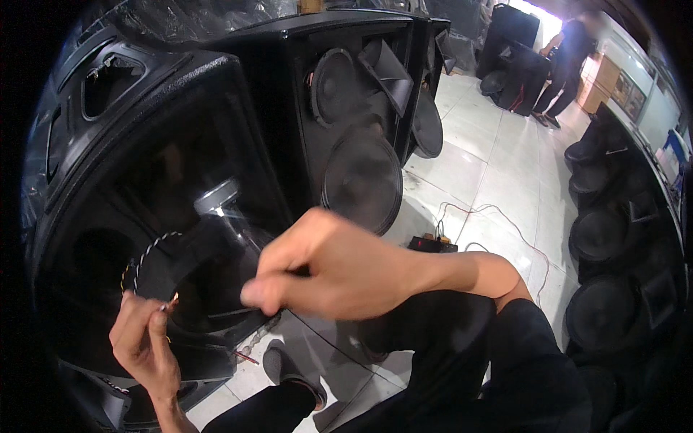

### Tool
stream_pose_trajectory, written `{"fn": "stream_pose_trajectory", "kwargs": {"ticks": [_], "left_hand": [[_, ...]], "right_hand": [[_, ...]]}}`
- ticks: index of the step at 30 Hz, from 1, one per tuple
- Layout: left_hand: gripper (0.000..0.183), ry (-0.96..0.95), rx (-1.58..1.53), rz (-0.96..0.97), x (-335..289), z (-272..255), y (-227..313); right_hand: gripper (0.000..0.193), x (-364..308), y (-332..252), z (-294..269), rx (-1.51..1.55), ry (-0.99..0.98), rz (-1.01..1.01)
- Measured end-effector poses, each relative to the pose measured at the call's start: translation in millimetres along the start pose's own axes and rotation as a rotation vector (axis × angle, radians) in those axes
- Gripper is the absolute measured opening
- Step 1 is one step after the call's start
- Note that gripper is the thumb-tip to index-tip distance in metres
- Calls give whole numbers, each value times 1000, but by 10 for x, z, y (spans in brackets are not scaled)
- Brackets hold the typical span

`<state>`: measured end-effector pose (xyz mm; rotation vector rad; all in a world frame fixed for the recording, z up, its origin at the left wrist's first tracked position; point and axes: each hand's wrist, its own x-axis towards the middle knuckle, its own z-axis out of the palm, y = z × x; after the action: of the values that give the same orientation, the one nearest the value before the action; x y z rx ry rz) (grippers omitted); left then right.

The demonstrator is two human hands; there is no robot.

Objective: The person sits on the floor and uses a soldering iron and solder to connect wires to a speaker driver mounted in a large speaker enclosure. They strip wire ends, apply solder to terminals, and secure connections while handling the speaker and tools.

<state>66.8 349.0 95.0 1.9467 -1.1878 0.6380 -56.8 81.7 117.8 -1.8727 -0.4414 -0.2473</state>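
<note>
My left hand (148, 343) is closed in a pinch at the lower left, gripping thin wires whose bare copper shows beside the thumb. A black-and-white twisted wire (148, 251) and a yellow wire (125, 276) run up from it into an open speaker cabinet (249, 137). My right hand (336, 270) is curled in front of the cabinet, to the right of the left hand and apart from it. Whether its fingers hold anything is hidden. Behind it, inside the cabinet, sits a round silvery part (218, 196).
More speaker cabinets (307, 79) with cones and horns stand at the back; a row (603, 234) lines the right. A black box (424, 244) with a red light and thin cables lies on the white tile floor (462, 169). Another person (572, 65) stands far right.
</note>
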Motion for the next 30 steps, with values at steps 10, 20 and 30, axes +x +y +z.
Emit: {"fn": "stream_pose_trajectory", "kwargs": {"ticks": [10, 20, 30], "left_hand": [[16, 94, -238, -300, -64, 363, 78], [14, 87, -327, -248, -102, 437, 221], [15, -20, -427, -240, -131, 466, 234]], "right_hand": [[18, -167, 254, 492, -491, -424, -295], [32, 28, 147, 388, -109, 340, -263], [15, 167, 304, 489, 73, 386, -456]]}}
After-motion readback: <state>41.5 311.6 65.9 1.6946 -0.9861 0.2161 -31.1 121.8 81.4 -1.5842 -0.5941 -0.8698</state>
